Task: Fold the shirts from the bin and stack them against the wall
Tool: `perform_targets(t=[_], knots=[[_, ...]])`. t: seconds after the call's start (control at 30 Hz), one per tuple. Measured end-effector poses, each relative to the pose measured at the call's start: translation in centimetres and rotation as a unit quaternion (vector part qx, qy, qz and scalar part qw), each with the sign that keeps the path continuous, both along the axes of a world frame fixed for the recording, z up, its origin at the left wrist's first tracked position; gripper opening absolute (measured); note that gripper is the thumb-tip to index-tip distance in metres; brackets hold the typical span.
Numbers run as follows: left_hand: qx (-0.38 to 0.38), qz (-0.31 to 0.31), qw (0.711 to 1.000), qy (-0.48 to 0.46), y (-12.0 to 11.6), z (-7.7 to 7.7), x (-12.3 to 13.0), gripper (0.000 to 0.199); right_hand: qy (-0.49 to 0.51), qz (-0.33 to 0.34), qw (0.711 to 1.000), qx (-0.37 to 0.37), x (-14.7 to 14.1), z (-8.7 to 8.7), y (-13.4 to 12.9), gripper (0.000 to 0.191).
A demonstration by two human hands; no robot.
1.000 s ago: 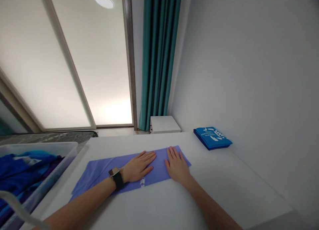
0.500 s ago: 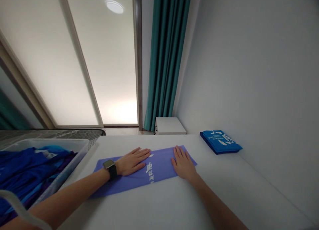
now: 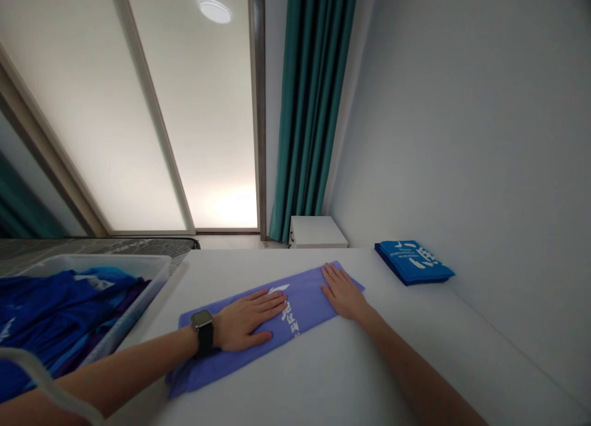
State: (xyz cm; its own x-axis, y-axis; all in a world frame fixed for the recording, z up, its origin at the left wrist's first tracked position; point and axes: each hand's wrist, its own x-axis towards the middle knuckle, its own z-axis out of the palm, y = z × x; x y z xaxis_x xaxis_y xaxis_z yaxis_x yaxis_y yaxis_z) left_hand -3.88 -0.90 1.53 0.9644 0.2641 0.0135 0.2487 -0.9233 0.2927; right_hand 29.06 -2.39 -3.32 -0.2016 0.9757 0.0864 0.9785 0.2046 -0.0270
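Note:
A purple garment [image 3: 305, 295], folded into a long strip with white printed characters, lies slantwise on the white table [image 3: 295, 383]. My left hand [image 3: 252, 320], with a dark watch on its wrist, rests flat on the middle of the strip and partly covers the print. Near the strip's right end, my right hand [image 3: 344, 292] presses down with its fingers stretched out. Neither hand grips the cloth. The left end of the strip shows uneven, layered edges beside my left forearm.
Blue folded garments [image 3: 413, 263] with white print sit at the table's right, by the wall. On the left stands a clear plastic bin [image 3: 157, 272] heaped with blue and purple clothes [image 3: 69, 309]. A small white cabinet [image 3: 318, 232] stands beyond the table, near a green curtain [image 3: 314, 118].
The purple strip has turned, its left end coming nearer to me. My left hand has slid slightly toward me and right, still flat. My right hand has barely shifted.

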Motion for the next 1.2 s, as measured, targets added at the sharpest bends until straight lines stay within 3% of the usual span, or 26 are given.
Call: perform_targets(t=[0.13,0.3,0.4,0.5,0.6,0.7,0.9,0.97,1.07,1.2], knots=[[0.015,0.016,1.0,0.004,-0.5,-0.1,0.2,0.064,0.005,0.014,0.999,0.036,-0.9,0.7,0.5,0.062],[0.024,0.053,0.998,-0.015,-1.4,-0.7,0.5,0.062,0.048,-0.133,0.989,0.029,-5.6,1.2,-0.2,0.065],[0.032,0.102,0.994,-0.022,-2.3,-1.6,1.0,0.06,0.078,-0.161,0.984,-0.024,-8.1,0.7,0.1,0.068],[0.042,0.153,0.987,-0.036,-3.5,-2.7,1.7,0.057,0.081,-0.162,0.983,-0.021,-9.3,0.0,1.1,0.067],[0.045,0.193,0.979,-0.05,-4.7,-3.7,2.1,0.057,0.073,-0.137,0.988,0.001,-9.7,-0.6,2.3,0.067],[0.038,0.207,0.976,-0.062,-5.4,-3.5,2.1,0.058,0.068,-0.082,0.994,0.005,-9.6,-0.6,3.3,0.067],[0.017,0.111,0.993,-0.041,-3.7,-0.3,0.7,0.058,0.056,0.034,0.998,-0.016,-8.3,-0.1,4.9,0.064],[0.015,0.084,0.996,-0.036,-2.9,0.0,0.1,0.057,0.056,0.059,0.997,-0.019,-7.9,0.2,5.3,0.063],[0.012,0.095,0.995,-0.024,-2.6,-0.8,-0.2,0.057,0.056,0.082,0.995,-0.017,-7.6,0.6,5.5,0.062],[0.029,0.153,0.987,-0.038,-4.2,-2.7,0.9,0.055,0.051,0.088,0.994,0.032,-8.0,1.5,5.0,0.054]])
